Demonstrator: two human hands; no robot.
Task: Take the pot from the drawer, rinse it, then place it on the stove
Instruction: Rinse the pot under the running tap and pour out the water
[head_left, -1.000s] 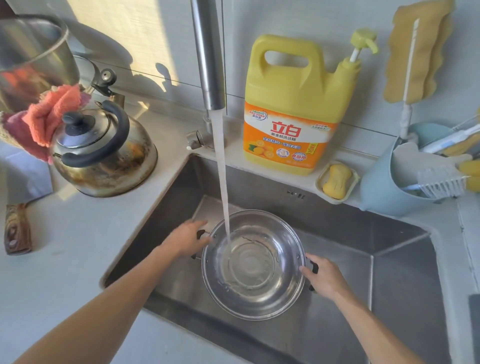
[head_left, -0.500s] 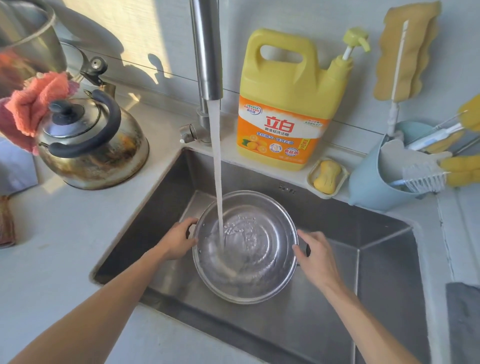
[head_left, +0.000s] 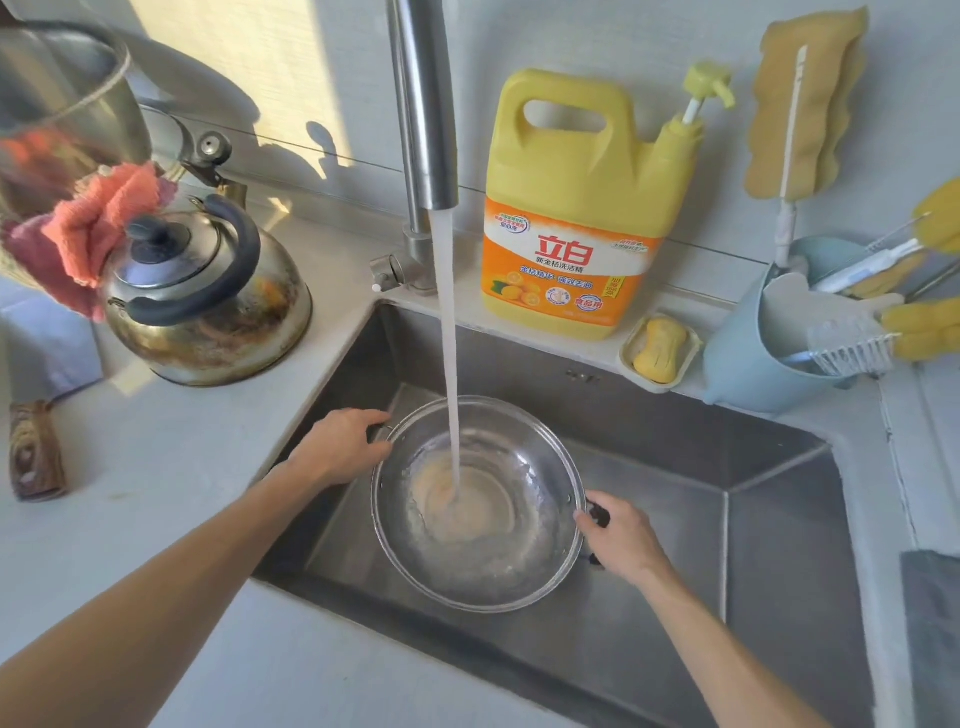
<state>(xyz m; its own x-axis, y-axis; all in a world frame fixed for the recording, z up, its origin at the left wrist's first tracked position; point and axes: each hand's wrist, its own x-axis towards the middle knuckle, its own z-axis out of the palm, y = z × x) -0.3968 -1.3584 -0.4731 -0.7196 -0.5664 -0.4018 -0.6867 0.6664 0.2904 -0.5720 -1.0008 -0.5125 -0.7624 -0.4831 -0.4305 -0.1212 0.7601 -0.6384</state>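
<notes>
One pale counter (head_left: 156, 519) frames one stainless steel sink (head_left: 779, 571). Low inside it is one round shiny steel pot (head_left: 493, 561), under one tap stream (head_left: 451, 364). Two grips, the left grip (head_left: 343, 452) and the right grip (head_left: 621, 540), each clasp a side handle. Wet handles could slip, and the pooling water may slosh out when the pot is lifted.
</notes>
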